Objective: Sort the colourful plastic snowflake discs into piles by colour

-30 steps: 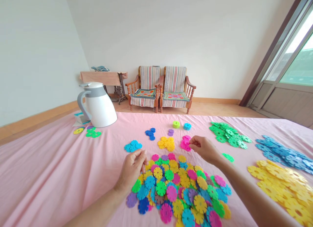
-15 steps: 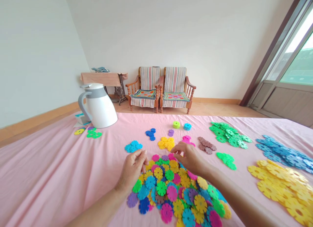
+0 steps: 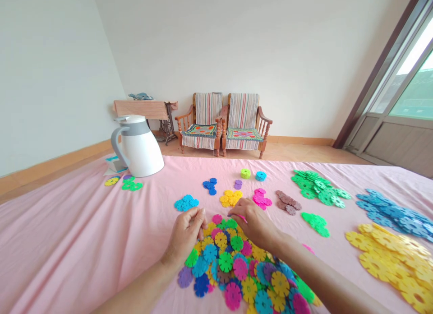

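Evidently, the mixed discs [image 3: 225, 262] heaped on the cloth [image 3: 135, 242] are cut off nearside; the right forearm [image 3: 314, 264] hides more and, dragged low, could scatter them. Left hand [image 3: 185, 233] curled, right hand [image 3: 257, 221] pinched over the heap's far edge: I cannot tell what either holds. Yellow discs [image 3: 231, 197] beyond risk a knock. The jug [image 3: 141, 149] partly hides a box [image 3: 116, 164].

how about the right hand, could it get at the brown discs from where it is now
Probably yes: the right hand is near the brown discs, and only bare pink cloth shows between them.
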`<state>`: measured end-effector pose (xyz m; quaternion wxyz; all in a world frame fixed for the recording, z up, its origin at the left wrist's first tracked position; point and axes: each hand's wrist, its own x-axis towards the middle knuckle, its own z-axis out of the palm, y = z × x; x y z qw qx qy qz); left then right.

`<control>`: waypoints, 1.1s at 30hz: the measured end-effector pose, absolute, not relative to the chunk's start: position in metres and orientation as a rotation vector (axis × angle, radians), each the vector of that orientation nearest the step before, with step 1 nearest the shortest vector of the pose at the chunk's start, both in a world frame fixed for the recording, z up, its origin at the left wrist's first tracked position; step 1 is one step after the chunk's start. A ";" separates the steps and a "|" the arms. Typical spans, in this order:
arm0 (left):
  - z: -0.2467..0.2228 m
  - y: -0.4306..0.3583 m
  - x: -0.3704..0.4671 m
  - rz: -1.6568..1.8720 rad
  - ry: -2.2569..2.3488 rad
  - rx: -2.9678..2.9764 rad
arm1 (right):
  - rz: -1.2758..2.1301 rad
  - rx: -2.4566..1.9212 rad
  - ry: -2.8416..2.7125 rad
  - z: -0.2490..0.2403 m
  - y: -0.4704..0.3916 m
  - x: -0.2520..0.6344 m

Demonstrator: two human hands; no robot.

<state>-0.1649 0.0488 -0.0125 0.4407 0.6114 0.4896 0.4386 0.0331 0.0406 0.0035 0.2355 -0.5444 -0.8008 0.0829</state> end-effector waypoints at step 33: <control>-0.010 0.047 -0.164 1.095 1.219 1.464 | 0.377 -1.536 -2.321 0.012 0.037 0.058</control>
